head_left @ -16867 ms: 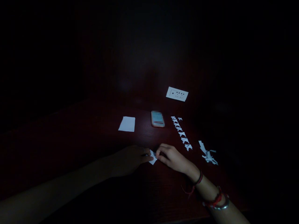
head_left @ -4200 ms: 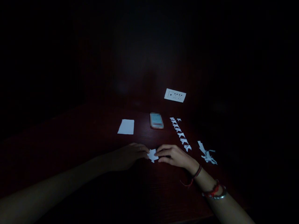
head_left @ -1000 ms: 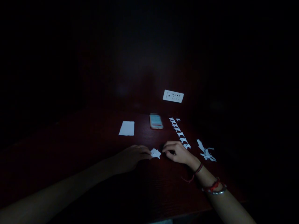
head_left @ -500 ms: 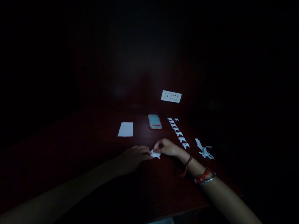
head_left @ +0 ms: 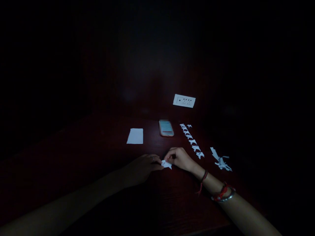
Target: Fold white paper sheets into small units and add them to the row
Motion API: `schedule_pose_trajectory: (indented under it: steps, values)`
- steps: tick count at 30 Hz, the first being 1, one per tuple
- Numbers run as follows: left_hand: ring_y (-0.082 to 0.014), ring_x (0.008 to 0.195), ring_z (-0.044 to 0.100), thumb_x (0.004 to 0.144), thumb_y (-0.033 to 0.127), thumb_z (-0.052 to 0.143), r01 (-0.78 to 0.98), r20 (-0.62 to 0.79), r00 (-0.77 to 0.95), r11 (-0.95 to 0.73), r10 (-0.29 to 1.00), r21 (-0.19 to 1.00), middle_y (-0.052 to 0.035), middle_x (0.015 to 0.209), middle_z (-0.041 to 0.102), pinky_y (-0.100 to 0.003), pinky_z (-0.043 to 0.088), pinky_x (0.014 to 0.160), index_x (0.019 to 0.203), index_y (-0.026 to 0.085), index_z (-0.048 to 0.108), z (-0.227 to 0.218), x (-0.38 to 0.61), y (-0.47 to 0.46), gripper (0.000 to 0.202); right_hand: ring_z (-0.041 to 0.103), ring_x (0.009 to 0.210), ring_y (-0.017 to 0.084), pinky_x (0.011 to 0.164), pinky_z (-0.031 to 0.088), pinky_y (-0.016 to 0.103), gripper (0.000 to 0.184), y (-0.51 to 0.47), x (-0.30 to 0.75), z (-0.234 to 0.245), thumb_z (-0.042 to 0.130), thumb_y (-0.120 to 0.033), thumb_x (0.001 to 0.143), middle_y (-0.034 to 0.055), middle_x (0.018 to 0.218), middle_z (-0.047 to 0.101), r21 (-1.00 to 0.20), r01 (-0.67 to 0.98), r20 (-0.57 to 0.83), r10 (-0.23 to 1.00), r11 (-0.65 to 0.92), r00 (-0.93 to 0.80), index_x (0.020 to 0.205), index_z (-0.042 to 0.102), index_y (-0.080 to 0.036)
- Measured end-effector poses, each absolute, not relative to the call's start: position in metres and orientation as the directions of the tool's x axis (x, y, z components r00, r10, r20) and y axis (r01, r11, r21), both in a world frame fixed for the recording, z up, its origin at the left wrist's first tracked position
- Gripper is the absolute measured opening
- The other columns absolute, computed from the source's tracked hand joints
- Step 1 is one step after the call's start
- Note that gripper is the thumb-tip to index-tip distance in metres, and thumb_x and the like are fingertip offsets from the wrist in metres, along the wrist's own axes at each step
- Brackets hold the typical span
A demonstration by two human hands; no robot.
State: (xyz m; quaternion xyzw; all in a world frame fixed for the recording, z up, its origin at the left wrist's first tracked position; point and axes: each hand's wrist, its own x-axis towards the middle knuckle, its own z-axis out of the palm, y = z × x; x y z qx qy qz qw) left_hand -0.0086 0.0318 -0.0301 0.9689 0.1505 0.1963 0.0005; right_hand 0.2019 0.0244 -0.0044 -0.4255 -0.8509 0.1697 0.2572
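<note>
A small white folded paper star (head_left: 167, 165) lies on the dark reddish table, between my two hands. My left hand (head_left: 145, 165), a ring on one finger, has its fingertips closed on the star's left edge. From the upper right, my right hand (head_left: 179, 158) pinches the star with thumb and forefinger; red bands and a metal bangle circle that wrist. Fingertips hide part of the star. To the right runs a slanting row of several white paper stars (head_left: 192, 142), with one smaller star (head_left: 189, 126) beside its far end.
A white paper sheet (head_left: 135, 136) lies left of a phone (head_left: 166, 128) with a lit, blurred screen. A loose heap of white paper strips (head_left: 222, 163) is at the right. A socket plate (head_left: 184, 101) sits on the dark wall behind. The surroundings are very dark.
The whole scene has shifted slightly right as the view turned a little left. Both hands remain at the paper star, with scarcely any movement of their own.
</note>
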Motion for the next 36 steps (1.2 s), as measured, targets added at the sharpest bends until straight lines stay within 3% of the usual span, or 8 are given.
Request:
schedule_pose_trajectory:
  steps: [8, 16, 21, 25, 29, 33, 36]
  values:
    - [-0.0179, 0.102, 0.041, 0.078, 0.005, 0.038, 0.31, 0.409, 0.857, -0.948, 0.314, 0.077, -0.0045, 0.112, 0.046, -0.035, 0.035, 0.085, 0.114, 0.025, 0.043, -0.028, -0.004, 0.029, 0.041, 0.053, 0.08, 0.012, 0.079, 0.035, 0.027, 0.018, 0.009, 0.202, -0.004, 0.049, -0.013, 0.075, 0.0015, 0.084, 0.06, -0.298, 0.666, 0.382, 0.725, 0.684, -0.574, 0.085, 0.062, -0.02]
    - [-0.0175, 0.099, 0.043, 0.078, 0.007, 0.038, 0.33, 0.424, 0.837, -0.937, 0.346, 0.114, -0.0048, 0.11, 0.046, -0.034, 0.037, 0.081, 0.11, 0.023, 0.046, -0.034, 0.003, 0.026, 0.037, 0.051, 0.08, 0.013, 0.075, 0.035, 0.027, 0.015, 0.008, 0.205, -0.009, 0.045, -0.018, 0.08, 0.004, 0.083, 0.057, -0.187, 0.663, 0.387, 0.675, 0.725, -0.628, 0.087, 0.058, -0.017]
    - [-0.0173, 0.094, 0.046, 0.079, 0.009, 0.038, 0.446, 0.435, 0.775, -0.884, 0.459, 0.138, -0.0041, 0.104, 0.049, -0.034, 0.038, 0.08, 0.106, 0.022, 0.049, -0.033, 0.008, 0.018, 0.032, 0.049, 0.078, 0.014, 0.074, 0.036, 0.027, 0.016, 0.005, 0.205, -0.012, 0.04, -0.017, 0.081, 0.0061, 0.08, 0.055, -0.071, 0.679, 0.378, 0.65, 0.731, -0.659, 0.085, 0.056, -0.014]
    - [-0.0188, 0.097, 0.044, 0.078, 0.007, 0.038, 0.43, 0.45, 0.784, -0.897, 0.427, 0.1, -0.0051, 0.106, 0.048, -0.036, 0.037, 0.081, 0.108, 0.022, 0.047, -0.032, 0.009, 0.015, 0.035, 0.048, 0.078, 0.014, 0.074, 0.036, 0.028, 0.018, 0.003, 0.205, -0.011, 0.039, -0.017, 0.082, 0.0068, 0.079, 0.055, 0.01, 0.666, 0.362, 0.618, 0.746, -0.697, 0.082, 0.056, -0.014]
    - [-0.0201, 0.101, 0.042, 0.078, 0.007, 0.037, 0.422, 0.463, 0.784, -0.902, 0.414, 0.093, -0.0065, 0.113, 0.044, -0.037, 0.037, 0.082, 0.109, 0.021, 0.047, -0.035, 0.006, 0.017, 0.035, 0.048, 0.078, 0.014, 0.075, 0.036, 0.027, 0.018, 0.004, 0.205, -0.01, 0.039, -0.016, 0.082, 0.0063, 0.08, 0.054, 0.003, 0.66, 0.345, 0.618, 0.751, -0.706, 0.081, 0.057, -0.015]
    - [-0.0203, 0.11, 0.036, 0.078, 0.006, 0.036, 0.409, 0.46, 0.798, -0.91, 0.39, 0.063, -0.0046, 0.119, 0.042, -0.039, 0.033, 0.087, 0.113, 0.023, 0.042, -0.045, 0.003, 0.022, 0.039, 0.049, 0.079, 0.013, 0.076, 0.037, 0.026, 0.018, 0.005, 0.206, -0.009, 0.041, -0.014, 0.08, 0.0056, 0.082, 0.054, -0.07, 0.64, 0.336, 0.622, 0.765, -0.707, 0.085, 0.058, -0.014]
    - [-0.0192, 0.107, 0.039, 0.078, 0.008, 0.037, 0.406, 0.436, 0.812, -0.912, 0.388, 0.055, -0.0047, 0.118, 0.044, -0.038, 0.034, 0.086, 0.113, 0.022, 0.042, -0.046, 0.002, 0.024, 0.038, 0.05, 0.08, 0.012, 0.077, 0.038, 0.025, 0.017, 0.006, 0.208, -0.007, 0.043, -0.014, 0.079, 0.0049, 0.084, 0.054, -0.134, 0.616, 0.327, 0.621, 0.776, -0.712, 0.087, 0.058, -0.014]
